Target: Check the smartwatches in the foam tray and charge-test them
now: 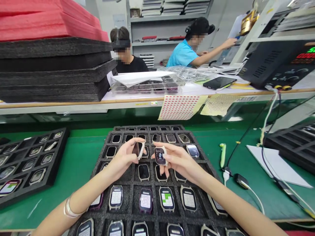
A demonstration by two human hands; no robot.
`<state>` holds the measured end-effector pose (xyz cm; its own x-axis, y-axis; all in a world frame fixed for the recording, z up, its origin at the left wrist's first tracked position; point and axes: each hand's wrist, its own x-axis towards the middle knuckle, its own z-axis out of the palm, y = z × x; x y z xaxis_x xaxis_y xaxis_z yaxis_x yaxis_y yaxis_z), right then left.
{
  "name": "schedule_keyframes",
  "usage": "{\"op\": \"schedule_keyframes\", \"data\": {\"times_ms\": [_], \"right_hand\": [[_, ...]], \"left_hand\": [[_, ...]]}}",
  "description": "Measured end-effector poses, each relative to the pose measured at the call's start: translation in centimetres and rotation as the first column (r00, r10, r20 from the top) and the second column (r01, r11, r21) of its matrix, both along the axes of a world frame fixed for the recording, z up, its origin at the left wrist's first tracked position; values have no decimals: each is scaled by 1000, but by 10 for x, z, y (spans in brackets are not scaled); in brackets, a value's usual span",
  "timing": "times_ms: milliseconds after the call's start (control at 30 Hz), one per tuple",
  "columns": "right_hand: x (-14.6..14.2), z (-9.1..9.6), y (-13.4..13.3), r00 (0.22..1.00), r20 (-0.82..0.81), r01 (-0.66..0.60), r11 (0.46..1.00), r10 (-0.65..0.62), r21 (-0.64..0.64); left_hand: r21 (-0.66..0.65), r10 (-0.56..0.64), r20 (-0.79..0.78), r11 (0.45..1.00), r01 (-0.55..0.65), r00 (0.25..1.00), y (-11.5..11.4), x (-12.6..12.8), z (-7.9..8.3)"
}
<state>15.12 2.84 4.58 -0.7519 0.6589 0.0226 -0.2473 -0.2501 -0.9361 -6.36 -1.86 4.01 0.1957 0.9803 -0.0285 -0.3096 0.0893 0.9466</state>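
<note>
My left hand (pixel 130 152) pinches a smartwatch case (pixel 138 149) with a dark screen, tilted on its side. Just to the right, my right hand (pixel 174 156) grips a second smartwatch case (pixel 159 155) whose screen is lit with a small picture. Both are held above a black foam tray (pixel 129 178) divided into compartments. Strapless watch cases lie in many of these; the far ones have dark screens. Nearer rows show lit screens, such as a watch with white and green blocks (pixel 167 199) and a purple-framed watch (pixel 146 200). My hands hide part of the middle rows.
Another foam tray with watches (pixel 31 160) lies at left. Cables and a black charger (pixel 241 181) are at right. Above stand stacked black foam (pixel 54 72), a phone (pixel 220 83) and a power supply (pixel 278 65). Two people sit behind the shelf.
</note>
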Motion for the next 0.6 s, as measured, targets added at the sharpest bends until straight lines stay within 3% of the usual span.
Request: {"op": "schedule_keyframes", "data": {"times_ms": [133, 200, 300, 367, 600], "right_hand": [[-1, -10, 3, 1000, 14, -20, 999, 20, -25], [-1, -11, 3, 1000, 6, -27, 999, 27, -20], [0, -11, 3, 999, 17, -29, 1000, 29, -11], [-1, -13, 2, 999, 38, -38, 999, 38, -7], [-3, -22, 1, 996, 76, -43, 999, 41, 24]], "left_hand": [[-45, -8, -97, 999, 4, 995, -1, 2, -16], [-1, 44, -217, 999, -45, 975, -1, 5, -20], [193, 204, -466, 973, -126, 861, 0, 8, -25], [297, 272, -565, 948, -115, 779, 0, 7, -27], [390, 321, -659, 919, -57, 680, -7, 7, -26]]}}
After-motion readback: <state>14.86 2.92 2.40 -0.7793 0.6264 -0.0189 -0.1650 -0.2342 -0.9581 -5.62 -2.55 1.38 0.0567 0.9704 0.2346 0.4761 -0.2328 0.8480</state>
